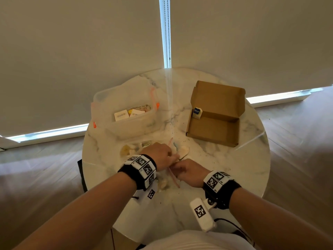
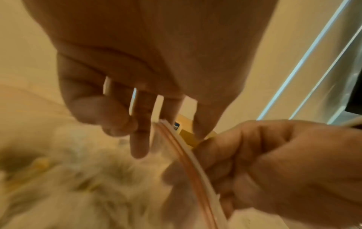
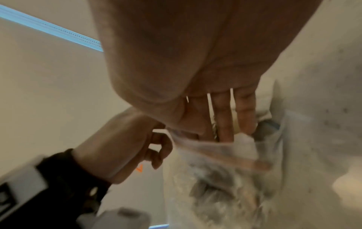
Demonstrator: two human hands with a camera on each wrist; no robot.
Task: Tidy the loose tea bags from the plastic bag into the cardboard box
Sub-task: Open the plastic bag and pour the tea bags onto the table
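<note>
head view shows both my hands working at the mouth of the plastic bag [image 1: 144,150], which lies flat on the marble table [image 1: 234,168] right in front of me. my right hand [image 1: 189,171] has its fingers curled round the pink zip strip [image 2: 195,170] and pinches it. my left hand [image 1: 158,155] sits right at the opening with fingers [image 2: 139,139] hanging mostly straight and a bit apart, thumb tucked near them, not holding anything as far as i can see.

the tea bags [image 3: 219,186] are a blurry pale heap inside the film, and one loose one [image 1: 184,150] seems to lie just past the bag's mouth. the cardboard box [image 1: 214,123] is open, further back on my right, with one blue packet [image 1: 196,112] already in its corner. a clear tub [image 1: 126,112] of sachets sits back left.

handling-wise i reckon these are super light, soft and easy to tear, and they're probably shedding the crumbs scattered on the table. the bag film is floppy and slippery, so the stiff zip strip is the place to hold it. i'd take each tea bag gently by its paper body, no squeezing.
</note>
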